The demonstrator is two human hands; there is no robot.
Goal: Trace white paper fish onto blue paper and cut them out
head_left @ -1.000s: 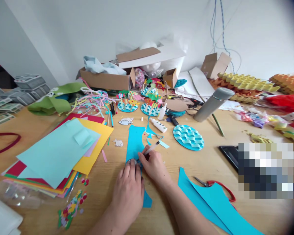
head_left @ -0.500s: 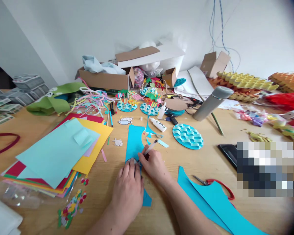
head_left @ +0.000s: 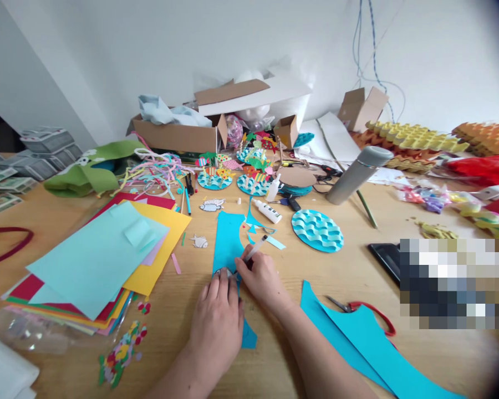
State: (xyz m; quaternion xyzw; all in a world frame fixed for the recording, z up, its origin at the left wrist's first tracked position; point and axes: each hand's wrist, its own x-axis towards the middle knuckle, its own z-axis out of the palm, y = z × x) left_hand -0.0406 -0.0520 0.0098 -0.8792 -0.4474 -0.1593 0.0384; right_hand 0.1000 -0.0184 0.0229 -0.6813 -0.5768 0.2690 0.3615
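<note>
My right hand (head_left: 261, 280) grips a pen (head_left: 255, 249) with a pale barrel and dark end, tilted up to the right. Its tip, partly hidden by my fingers, is at the edge of a small white paper cutout (head_left: 223, 271). My left hand (head_left: 220, 310) lies flat with fingers stretched out, pressing that cutout onto a strip of blue paper (head_left: 228, 238). Most of the cutout is covered by the fingers. Beyond it on the table rest a white paper fish (head_left: 200, 241) and another fish cutout (head_left: 212, 205).
At left is a stack of coloured paper (head_left: 95, 255), with paper scraps (head_left: 122, 354) in front. Red-handled scissors (head_left: 374, 316) lie partly under blue paper (head_left: 370, 343) at right. A wavy blue oval (head_left: 318, 230), glue bottle (head_left: 268, 211) and grey flask (head_left: 357, 176) stand or lie farther back.
Almost nothing differs. The view has shifted very slightly, while both hands, the pen and the cutout keep nearly the same positions.
</note>
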